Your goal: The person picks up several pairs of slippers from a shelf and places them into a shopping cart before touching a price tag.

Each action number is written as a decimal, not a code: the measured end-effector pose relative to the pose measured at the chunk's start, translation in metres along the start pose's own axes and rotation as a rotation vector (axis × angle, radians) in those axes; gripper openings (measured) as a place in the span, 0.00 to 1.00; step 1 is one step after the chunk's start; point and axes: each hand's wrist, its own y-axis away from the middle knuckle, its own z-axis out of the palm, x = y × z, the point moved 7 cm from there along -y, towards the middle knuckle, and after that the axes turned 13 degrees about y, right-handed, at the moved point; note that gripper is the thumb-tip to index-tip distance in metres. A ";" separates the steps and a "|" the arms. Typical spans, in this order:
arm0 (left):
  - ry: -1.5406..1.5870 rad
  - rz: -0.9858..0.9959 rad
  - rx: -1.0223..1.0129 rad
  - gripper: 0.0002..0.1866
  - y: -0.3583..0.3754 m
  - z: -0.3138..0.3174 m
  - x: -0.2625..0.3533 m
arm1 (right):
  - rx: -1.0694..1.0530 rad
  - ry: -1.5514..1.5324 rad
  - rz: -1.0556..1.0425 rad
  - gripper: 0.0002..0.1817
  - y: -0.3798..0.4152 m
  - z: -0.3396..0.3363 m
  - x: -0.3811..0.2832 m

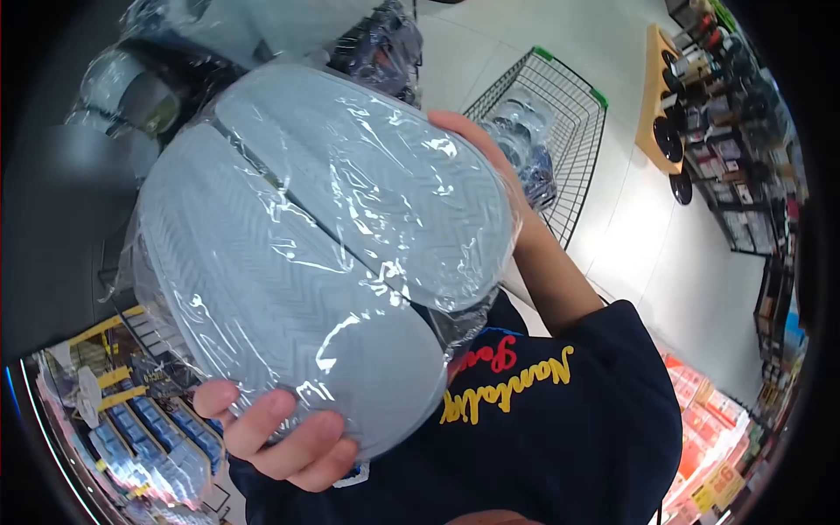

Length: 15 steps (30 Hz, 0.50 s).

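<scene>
A pair of light grey slippers [289,262], wrapped together in clear shiny plastic, fills the middle of the view. They lie side by side, tilted, with a zigzag-patterned face toward me. My left hand [284,433] grips the lower end, its fingers curled over the edge onto the front. On the upper right, my right hand [490,153] wraps round the other slipper's edge; most of its fingers are hidden behind the pack. The slippers are held up in front of my dark shirt [569,437], which has yellow and red lettering.
A wire shopping cart [579,162] with green corners stands beyond my right hand, holding plastic-wrapped items [525,131]. More wrapped goods [131,96] hang at upper left. Stocked shelves [726,149] line the right side, and blue packs [153,446] sit at lower left.
</scene>
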 end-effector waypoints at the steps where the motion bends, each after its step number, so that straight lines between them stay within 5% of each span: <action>1: 0.062 0.047 0.059 0.15 -0.011 0.015 -0.002 | 0.022 0.019 0.006 0.58 0.014 -0.018 -0.001; 6: 0.440 -0.165 0.189 0.11 -0.041 0.084 -0.001 | 0.315 -0.085 0.060 0.49 0.073 -0.095 -0.002; 8: 0.647 -0.187 0.141 0.13 -0.049 0.118 -0.009 | 0.566 -0.302 0.277 0.42 0.098 -0.125 0.002; 9: 0.792 -0.235 0.096 0.16 -0.057 0.145 -0.016 | 0.505 -0.293 0.143 0.29 0.110 -0.145 -0.007; 12: 1.112 -0.505 0.203 0.25 -0.060 0.234 -0.034 | 0.566 0.371 0.025 0.23 0.145 -0.196 -0.026; 15: 1.350 -0.863 0.126 0.30 -0.037 0.341 -0.027 | 0.723 0.517 0.109 0.23 0.167 -0.235 -0.018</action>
